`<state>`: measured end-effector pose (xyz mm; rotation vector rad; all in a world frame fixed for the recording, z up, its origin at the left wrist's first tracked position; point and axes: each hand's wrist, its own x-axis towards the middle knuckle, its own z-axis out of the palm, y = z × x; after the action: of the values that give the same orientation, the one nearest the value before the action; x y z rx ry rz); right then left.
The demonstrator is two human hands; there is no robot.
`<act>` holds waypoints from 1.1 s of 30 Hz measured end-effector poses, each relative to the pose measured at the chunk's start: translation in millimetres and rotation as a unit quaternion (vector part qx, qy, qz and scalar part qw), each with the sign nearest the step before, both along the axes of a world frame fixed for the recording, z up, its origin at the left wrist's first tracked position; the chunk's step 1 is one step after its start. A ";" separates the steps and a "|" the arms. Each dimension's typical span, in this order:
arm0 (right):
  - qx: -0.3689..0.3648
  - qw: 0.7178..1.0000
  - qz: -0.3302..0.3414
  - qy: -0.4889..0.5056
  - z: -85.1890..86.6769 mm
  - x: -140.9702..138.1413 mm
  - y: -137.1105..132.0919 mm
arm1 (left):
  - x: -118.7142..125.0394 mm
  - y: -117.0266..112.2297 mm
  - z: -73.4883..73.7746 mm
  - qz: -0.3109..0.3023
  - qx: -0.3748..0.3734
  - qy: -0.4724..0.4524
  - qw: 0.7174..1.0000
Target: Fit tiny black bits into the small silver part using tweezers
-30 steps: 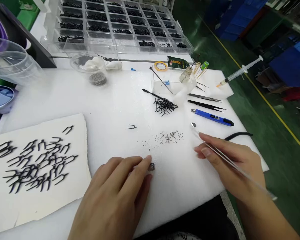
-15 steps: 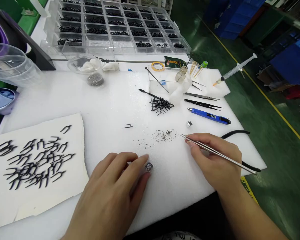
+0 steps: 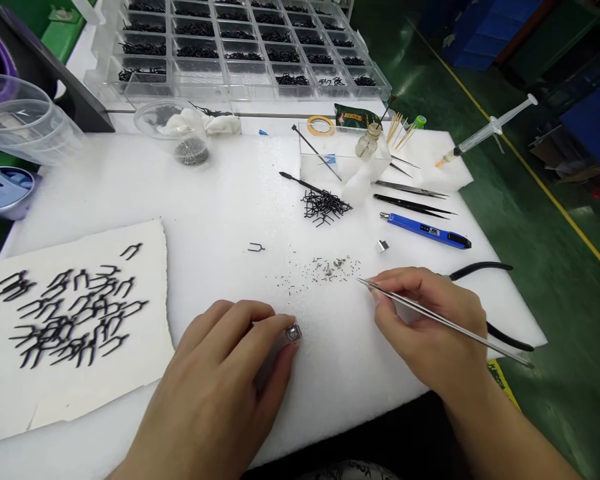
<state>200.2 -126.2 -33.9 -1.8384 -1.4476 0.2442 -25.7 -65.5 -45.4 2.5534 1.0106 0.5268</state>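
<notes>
Between the thumb and index finger of my left hand (image 3: 225, 373) is a small shiny metal block (image 3: 293, 333), low over the white foam sheet (image 3: 220, 200). My right hand (image 3: 430, 327) grips silver tweezers (image 3: 445, 320) like a pen, tips pointing left. The tips are beside a scatter of tiny dark and silvery bits (image 3: 334, 269) on the foam. A single black two-pronged fork-shaped part (image 3: 256, 247) lies to the left of the bits. Behind them is a heap of similar black parts (image 3: 325, 205).
Many black forked parts lie on a cream card (image 3: 140, 360) at left. A compartment box (image 3: 200, 68) spans the back. At right are a blue utility knife (image 3: 425, 230), black tweezers (image 3: 413, 205), black-handled pliers (image 3: 480, 269), a syringe (image 3: 485, 132) and a small metal block (image 3: 383, 246).
The tweezer tips have shifted slightly down, away from the bits. My left hand still holds the metal block, which is turned a little. The whole view has shifted slightly.
</notes>
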 end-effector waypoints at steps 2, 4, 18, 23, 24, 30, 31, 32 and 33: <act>-0.014 1.000 -0.008 0.001 4.6 -4.3 0.4 | -0.4 -0.5 0.3 -0.002 -0.007 -0.003 1.000; -0.011 1.000 -0.006 -0.006 5.8 -8.2 3.0 | -1.2 -0.9 0.4 -0.001 -0.013 -0.005 1.000; -0.020 0.999 -0.022 -0.021 -6.5 -8.9 13.3 | -7.6 -3.0 -1.8 0.004 -0.030 -0.014 0.999; -0.012 0.999 -0.016 -0.027 -6.9 -8.3 12.8 | -7.5 -3.8 -1.9 0.006 -0.025 -0.013 1.000; -0.010 0.999 -0.016 -0.030 -6.9 -8.2 12.7 | -7.0 -3.9 -1.7 0.006 -0.024 -0.012 1.000; -0.008 0.999 -0.012 -0.029 -6.5 -8.6 14.1 | -7.2 -4.2 -2.0 0.004 -0.014 -0.022 1.000; -0.008 0.999 -0.013 -0.029 -6.5 -8.6 14.4 | -7.7 -4.2 -2.3 0.003 -0.013 -0.022 1.000; -0.008 0.999 -0.014 -0.028 -6.5 -8.6 14.7 | -8.1 -4.2 -2.6 0.003 -0.010 -0.024 1.000; -0.009 1.000 -0.014 -0.026 -6.5 -8.6 14.8 | -8.3 -4.0 -2.8 0.003 -0.012 -0.023 1.000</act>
<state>191.6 -111.4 -40.4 -1.8915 -1.4578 0.1985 -34.0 -69.5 -48.2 2.5073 1.0023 0.5687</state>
